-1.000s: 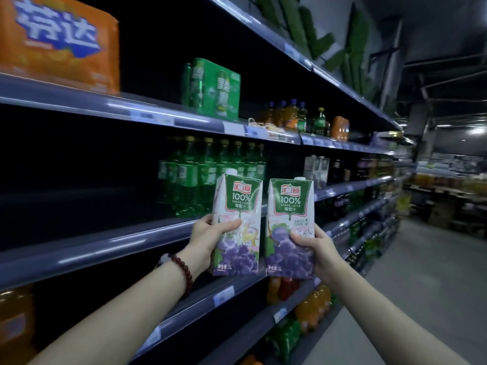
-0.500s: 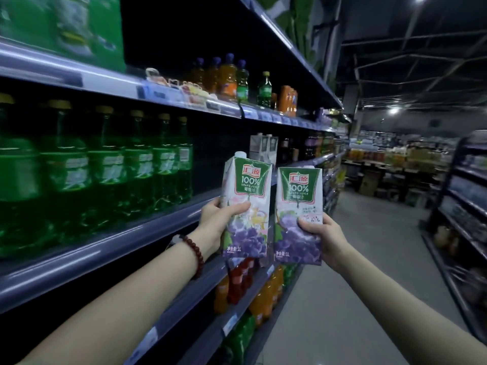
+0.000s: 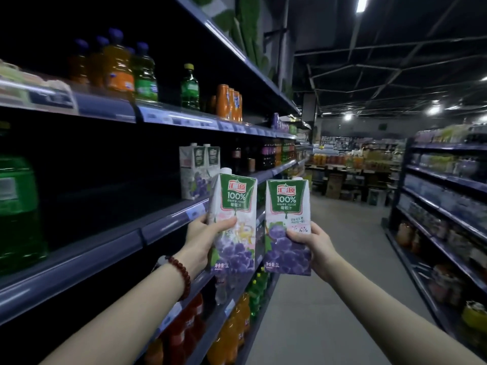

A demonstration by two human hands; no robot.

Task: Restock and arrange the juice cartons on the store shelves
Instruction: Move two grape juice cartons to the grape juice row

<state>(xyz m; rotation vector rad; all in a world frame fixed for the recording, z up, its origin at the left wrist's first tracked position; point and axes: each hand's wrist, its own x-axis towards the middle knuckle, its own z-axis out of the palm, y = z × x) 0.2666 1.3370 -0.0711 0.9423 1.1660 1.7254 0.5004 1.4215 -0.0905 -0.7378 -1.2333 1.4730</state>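
Right now your left hand (image 3: 204,237) grips one grape juice carton (image 3: 233,222) at its lower half, thumb across the front. Your right hand (image 3: 315,245) grips a second carton (image 3: 287,230) the same way. Both are upright, side by side, close but apart, held out in the aisle beside the middle shelf (image 3: 163,222). Two matching cartons (image 3: 197,171) stand on that shelf further along. Bead bracelet (image 3: 183,276) on your left wrist.

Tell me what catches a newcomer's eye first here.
Two grape juice cartons held upright mid-frame: the left hand grips one carton, the right hand the other. Behind them, matching cartons stand on the middle shelf, with orange and green bottles above.
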